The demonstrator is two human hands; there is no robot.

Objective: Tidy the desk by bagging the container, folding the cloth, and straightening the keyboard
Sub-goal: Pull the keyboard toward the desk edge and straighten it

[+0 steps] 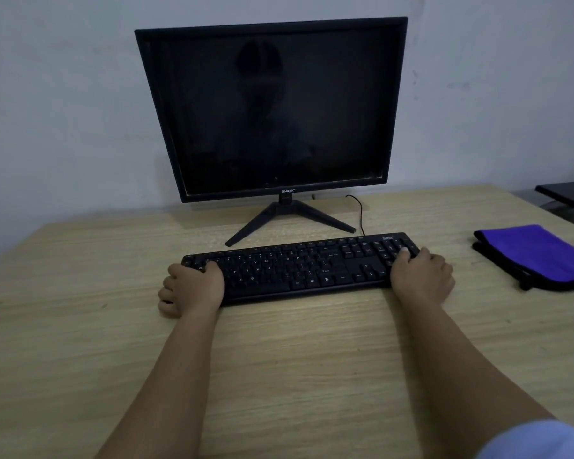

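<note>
A black keyboard [299, 265] lies on the wooden desk [80, 326] in front of the monitor, its right end slightly farther back than its left. My left hand [191, 288] grips the keyboard's left end, thumb on the keys and fingers curled round the edge. My right hand [423, 274] grips the right end the same way. A folded purple cloth [540, 251] lies on top of a black bag [524, 283] at the desk's right edge. No container shows; whether it is inside the bag cannot be told.
A black monitor [275, 107] with a dark screen stands on a V-shaped stand [289, 217] behind the keyboard. The keyboard's cable [360, 210] runs back toward the wall. A dark piece of furniture [570, 197] stands off the desk at far right.
</note>
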